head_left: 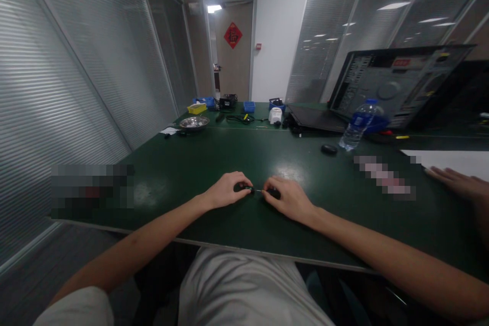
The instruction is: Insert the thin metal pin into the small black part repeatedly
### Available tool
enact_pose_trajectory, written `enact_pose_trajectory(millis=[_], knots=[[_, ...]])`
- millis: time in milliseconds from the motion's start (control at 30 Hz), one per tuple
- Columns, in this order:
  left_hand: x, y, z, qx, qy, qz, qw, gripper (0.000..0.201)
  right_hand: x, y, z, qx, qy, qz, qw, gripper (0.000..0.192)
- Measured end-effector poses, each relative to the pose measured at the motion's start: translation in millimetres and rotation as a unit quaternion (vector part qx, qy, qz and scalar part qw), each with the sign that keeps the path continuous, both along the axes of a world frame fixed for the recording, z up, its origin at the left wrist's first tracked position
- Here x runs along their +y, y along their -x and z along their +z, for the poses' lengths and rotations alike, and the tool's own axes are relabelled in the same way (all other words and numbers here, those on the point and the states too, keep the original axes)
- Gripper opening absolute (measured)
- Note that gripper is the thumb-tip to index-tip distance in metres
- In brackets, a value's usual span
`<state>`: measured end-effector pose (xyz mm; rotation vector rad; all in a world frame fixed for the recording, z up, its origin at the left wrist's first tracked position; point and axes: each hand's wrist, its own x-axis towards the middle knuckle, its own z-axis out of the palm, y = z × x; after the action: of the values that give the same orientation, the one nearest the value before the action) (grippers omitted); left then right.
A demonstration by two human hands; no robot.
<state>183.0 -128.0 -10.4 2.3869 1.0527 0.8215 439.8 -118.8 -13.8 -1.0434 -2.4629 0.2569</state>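
My left hand (229,189) is closed on a small black part (239,186) with a hint of green at its right end, held low over the green table (206,163). Facing it, my right hand (290,197) pinches a screwdriver (274,193) with a dark handle. Its thin metal shaft points left and reaches the black part, or nearly so. My fingers cover much of both things, and the exact kind of the black part is too small to make out.
A black oval piece (329,150) and a water bottle (357,127) stand right, before an open computer case (397,86). Farther back are a metal dish (194,123), a yellow tray (196,108) and a blue bin (249,107). Another person's hand (454,181) rests far right.
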Motion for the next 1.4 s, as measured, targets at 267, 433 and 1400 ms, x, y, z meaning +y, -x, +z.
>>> enact_pose_trajectory(millis=[267, 433, 1400], knots=[[1, -1, -0.3, -0.034, 0.047, -0.004, 0.998, 0.019, 0, 1, -0.2, -0.006, -0.011, 0.019, 1.0, 0.012], [1, -3, 1.1, -0.051, 0.065, 0.004, 0.997, 0.019, 1, 2, 0.5, -0.004, -0.006, 0.028, 1.0, 0.013], [99, 15, 3.2, -0.091, 0.13, 0.049, 0.986, 0.014, 92, 37, 13.8, 0.148, 0.089, -0.123, 0.977, 0.018]])
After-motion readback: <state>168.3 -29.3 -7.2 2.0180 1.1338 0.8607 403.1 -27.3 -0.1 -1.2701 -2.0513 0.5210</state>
